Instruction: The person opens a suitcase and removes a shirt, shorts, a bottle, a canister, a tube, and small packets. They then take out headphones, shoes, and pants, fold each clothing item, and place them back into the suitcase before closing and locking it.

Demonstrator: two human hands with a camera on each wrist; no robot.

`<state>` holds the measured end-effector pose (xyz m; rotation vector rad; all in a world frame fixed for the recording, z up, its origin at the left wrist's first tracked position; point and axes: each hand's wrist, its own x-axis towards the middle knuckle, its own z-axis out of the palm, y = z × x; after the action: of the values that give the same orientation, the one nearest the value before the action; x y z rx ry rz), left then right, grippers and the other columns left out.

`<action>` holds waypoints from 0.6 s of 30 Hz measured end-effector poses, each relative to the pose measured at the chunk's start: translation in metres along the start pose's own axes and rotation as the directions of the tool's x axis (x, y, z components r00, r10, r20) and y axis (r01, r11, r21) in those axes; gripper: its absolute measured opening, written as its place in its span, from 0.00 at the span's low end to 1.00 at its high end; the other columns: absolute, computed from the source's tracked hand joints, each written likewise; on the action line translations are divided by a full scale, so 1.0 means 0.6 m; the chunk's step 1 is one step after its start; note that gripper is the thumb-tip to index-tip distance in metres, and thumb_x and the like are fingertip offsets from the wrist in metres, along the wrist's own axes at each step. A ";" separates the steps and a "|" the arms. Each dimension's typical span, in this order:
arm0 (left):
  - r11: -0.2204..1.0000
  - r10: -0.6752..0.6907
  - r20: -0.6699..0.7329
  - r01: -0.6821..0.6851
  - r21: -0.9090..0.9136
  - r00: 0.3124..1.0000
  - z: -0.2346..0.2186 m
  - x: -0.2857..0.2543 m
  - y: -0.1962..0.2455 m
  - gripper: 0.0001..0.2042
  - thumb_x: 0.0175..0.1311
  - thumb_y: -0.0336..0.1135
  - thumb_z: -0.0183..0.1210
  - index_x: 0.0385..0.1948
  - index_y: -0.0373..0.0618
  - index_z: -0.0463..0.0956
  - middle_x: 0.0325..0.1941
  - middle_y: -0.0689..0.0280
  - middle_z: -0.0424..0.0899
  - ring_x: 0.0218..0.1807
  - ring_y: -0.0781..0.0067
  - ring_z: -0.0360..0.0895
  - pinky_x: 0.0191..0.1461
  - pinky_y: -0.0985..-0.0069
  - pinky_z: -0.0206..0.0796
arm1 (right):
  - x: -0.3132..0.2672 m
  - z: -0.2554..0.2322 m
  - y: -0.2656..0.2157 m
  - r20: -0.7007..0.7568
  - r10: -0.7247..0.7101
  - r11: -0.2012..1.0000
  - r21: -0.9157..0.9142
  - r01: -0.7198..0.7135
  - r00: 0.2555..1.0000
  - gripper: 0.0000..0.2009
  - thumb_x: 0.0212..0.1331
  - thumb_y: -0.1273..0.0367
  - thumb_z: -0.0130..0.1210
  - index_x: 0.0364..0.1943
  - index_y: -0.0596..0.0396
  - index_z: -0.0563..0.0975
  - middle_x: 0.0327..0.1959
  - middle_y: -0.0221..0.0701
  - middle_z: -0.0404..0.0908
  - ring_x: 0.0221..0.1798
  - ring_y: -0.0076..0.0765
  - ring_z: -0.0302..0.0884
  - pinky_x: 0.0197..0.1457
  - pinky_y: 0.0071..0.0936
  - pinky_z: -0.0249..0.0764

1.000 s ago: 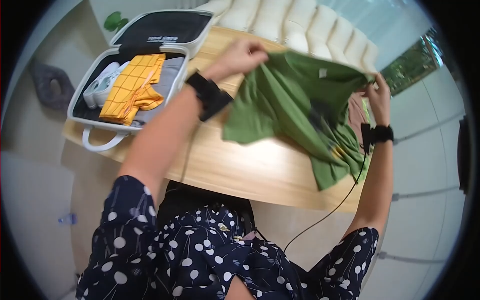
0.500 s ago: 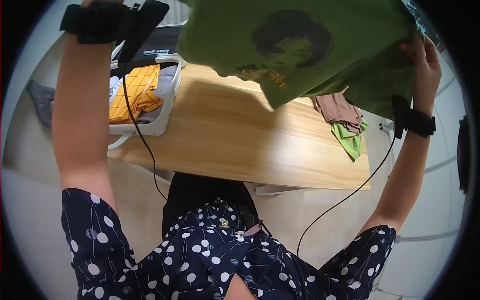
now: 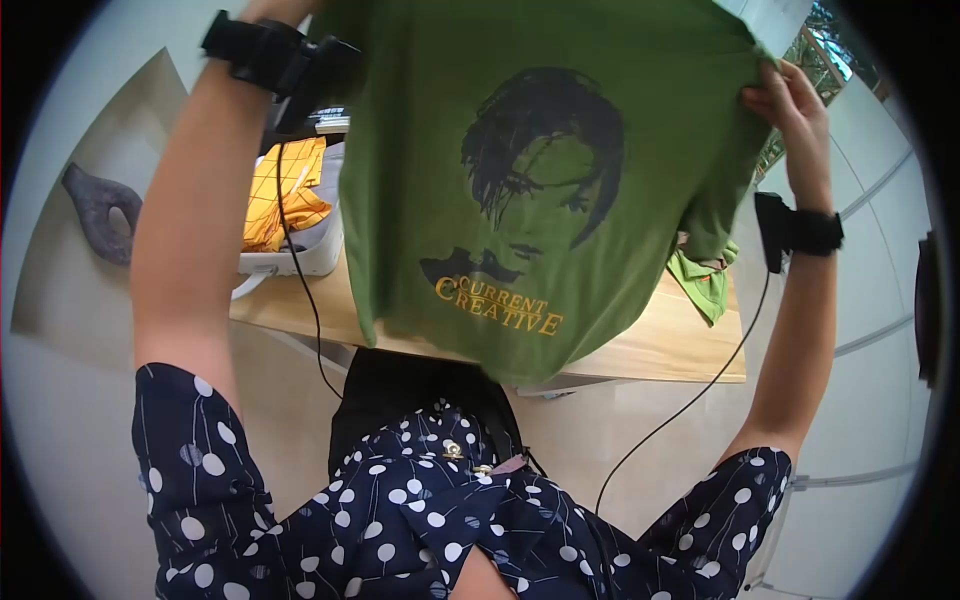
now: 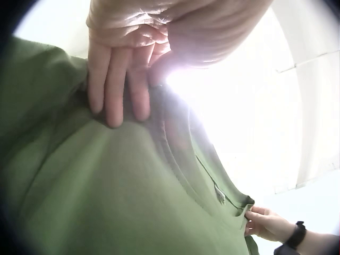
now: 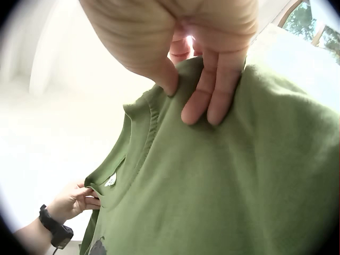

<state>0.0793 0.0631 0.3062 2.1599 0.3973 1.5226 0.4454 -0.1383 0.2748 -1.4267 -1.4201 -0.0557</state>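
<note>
Green shirt point(image 3: 400, 180), held up high.
Yellow cloth point(image 3: 290, 195) lies in the white case point(image 3: 322, 253), fingers of the left hand point(image 4: 141, 53) pinch one shirt shoulder, the shirt hangs over the surface point(image 3: 660, 345), and fingers of the right hand point(image 3: 798, 108) pinch the other.

Head view: light is soft, not too dim, w/ black round edges & the room bent near them. The green shirt point(image 3: 400, 180) looks a bit dark in front, but its print point(image 3: 500, 305) is easy to see. L wrist view: v. bright white light comes from behind the shirt, w/ big glare by the left hand point(image 4: 143, 45) & milky haze on the shirt. R wrist view: bg is mostly white, w/ a tiny bright spot by the right hand point(image 5: 212, 32). Both wrist pics have dark corners.
</note>
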 end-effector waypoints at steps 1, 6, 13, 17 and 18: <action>0.999 -0.026 0.008 0.027 -0.041 1.000 0.012 0.012 -0.030 0.09 0.65 0.28 0.44 0.40 0.32 0.70 0.32 0.55 0.82 0.32 0.70 0.81 0.38 0.75 0.75 | 0.002 0.009 0.014 -0.011 -0.017 0.999 0.049 0.017 1.000 0.16 0.64 0.63 0.52 0.49 0.60 0.74 0.37 0.27 0.79 0.38 0.19 0.79 0.46 0.18 0.75; 0.992 0.037 0.050 -0.031 -0.126 0.998 0.036 0.036 -0.047 0.06 0.65 0.24 0.46 0.35 0.34 0.73 0.31 0.61 0.82 0.34 0.77 0.79 0.42 0.80 0.73 | -0.007 0.016 0.015 -0.108 -0.091 0.966 0.231 0.114 0.990 0.16 0.62 0.65 0.55 0.48 0.63 0.74 0.36 0.28 0.79 0.35 0.20 0.79 0.43 0.17 0.76; 0.913 0.316 -0.005 -0.306 -0.270 0.949 0.011 -0.055 0.011 0.07 0.65 0.28 0.52 0.41 0.37 0.75 0.35 0.64 0.81 0.37 0.78 0.78 0.43 0.79 0.70 | -0.076 0.020 -0.033 -0.454 -0.235 0.770 0.453 0.450 0.859 0.10 0.65 0.75 0.47 0.49 0.59 0.70 0.38 0.31 0.76 0.42 0.25 0.76 0.49 0.24 0.75; 0.872 0.234 0.201 -0.114 -0.476 0.951 0.087 -0.071 0.014 0.07 0.64 0.25 0.53 0.42 0.39 0.75 0.36 0.68 0.80 0.39 0.80 0.77 0.44 0.81 0.71 | -0.078 0.115 -0.060 -0.106 -0.253 0.613 0.751 0.244 0.962 0.10 0.62 0.78 0.46 0.46 0.57 0.70 0.39 0.31 0.75 0.43 0.24 0.75 0.47 0.21 0.74; 0.917 0.269 0.327 -0.136 -0.376 0.906 0.110 -0.076 0.019 0.06 0.65 0.21 0.49 0.40 0.38 0.72 0.39 0.66 0.77 0.41 0.80 0.75 0.46 0.82 0.68 | -0.073 0.155 -0.073 0.003 -0.255 0.610 0.776 0.159 0.967 0.09 0.61 0.77 0.47 0.46 0.57 0.71 0.40 0.30 0.75 0.44 0.23 0.74 0.47 0.20 0.73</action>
<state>0.1250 0.0177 0.2573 2.1830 -0.2220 1.1325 0.3434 -0.1186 0.2327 -0.5369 -1.4341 0.4578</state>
